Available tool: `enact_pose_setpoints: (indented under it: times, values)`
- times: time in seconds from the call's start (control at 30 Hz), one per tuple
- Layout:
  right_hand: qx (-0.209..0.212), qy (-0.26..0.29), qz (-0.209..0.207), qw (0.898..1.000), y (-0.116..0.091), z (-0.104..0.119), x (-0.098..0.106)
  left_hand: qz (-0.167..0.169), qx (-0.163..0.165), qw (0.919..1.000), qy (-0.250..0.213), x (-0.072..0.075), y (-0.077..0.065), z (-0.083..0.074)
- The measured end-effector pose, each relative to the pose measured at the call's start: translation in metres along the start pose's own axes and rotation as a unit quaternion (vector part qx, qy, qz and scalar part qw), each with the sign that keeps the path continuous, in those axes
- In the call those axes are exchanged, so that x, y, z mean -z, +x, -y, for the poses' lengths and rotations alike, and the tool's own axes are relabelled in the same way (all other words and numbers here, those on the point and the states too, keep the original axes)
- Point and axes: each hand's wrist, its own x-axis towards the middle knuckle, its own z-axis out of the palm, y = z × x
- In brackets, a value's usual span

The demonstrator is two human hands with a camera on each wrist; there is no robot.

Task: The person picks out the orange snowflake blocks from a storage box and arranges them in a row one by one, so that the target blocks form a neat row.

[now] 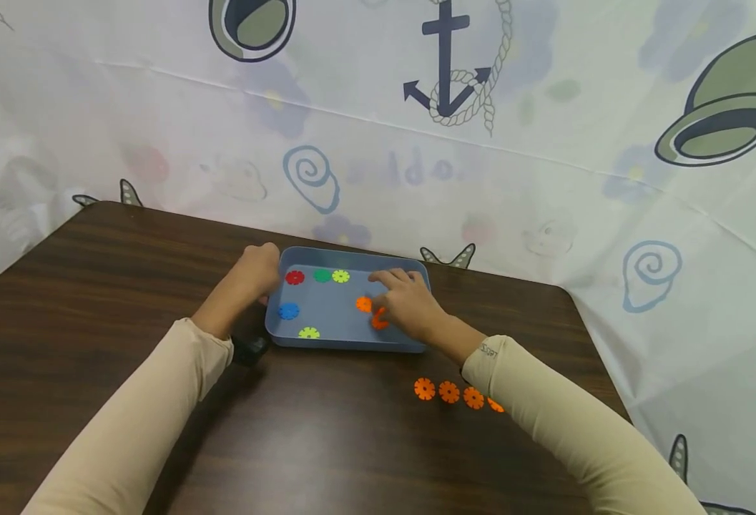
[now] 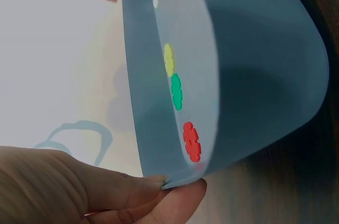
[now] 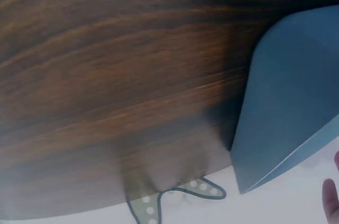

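Note:
My left hand (image 1: 258, 270) pinches the left rim of a blue-grey tray (image 1: 345, 345), thumb and fingers meeting on the rim in the left wrist view. Over the tray's right part is my right hand (image 1: 406, 304), its fingers spread. Just below those fingers lie an orange notched disc (image 1: 364, 305) and a red-orange disc (image 1: 379, 319), the latter partly hidden by the hand. Elsewhere in the tray are a red disc (image 2: 192, 142), a green disc (image 2: 177, 91), a yellow-green disc (image 2: 169, 60), a blue disc (image 1: 289, 311) and a yellow disc (image 1: 310, 332).
On the dark wooden table (image 1: 326, 429), several orange discs (image 1: 449, 392) form a row in front of the tray, the last partly under the right sleeve (image 1: 545, 408). A black object (image 1: 249, 350) shows by the left wrist. Behind the table hangs a printed white cloth (image 1: 378, 129).

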Motion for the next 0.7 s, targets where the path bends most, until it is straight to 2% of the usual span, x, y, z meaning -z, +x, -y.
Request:
enact_pose_setpoints:
  times: [0.13, 0.27, 0.4, 0.5, 0.6, 0.7]
  values:
    - [0.008, 0.014, -0.040, 0.999, -0.006, -0.003, 0.001, 0.000, -0.002, 0.9999, 0.010, 0.001, 0.000, -0.001]
    - [-0.020, 0.043, -0.056, 0.997, -0.012, -0.006, 0.008, -0.002, -0.001, 1.0000, 0.006, 0.001, -0.001, -0.002]
    - [-0.077, 0.099, -0.080, 0.989, -0.027, -0.005, 0.030, -0.005, -0.006, 1.0000, 0.000, 0.001, 0.000, -0.002]
    - [-0.099, 0.128, -0.098, 0.982, -0.046, 0.001, 0.050, -0.006, -0.009, 0.9999, 0.000, 0.001, 0.000, -0.002]
    - [-0.086, 0.133, -0.097, 0.983, -0.070, 0.010, 0.066, -0.006, -0.013, 0.9999, 0.003, 0.001, 0.001, -0.002]
    - [-0.059, 0.124, -0.067, 0.988, -0.094, 0.022, 0.071, -0.008, -0.014, 0.9999, 0.005, 0.001, 0.001, 0.001]
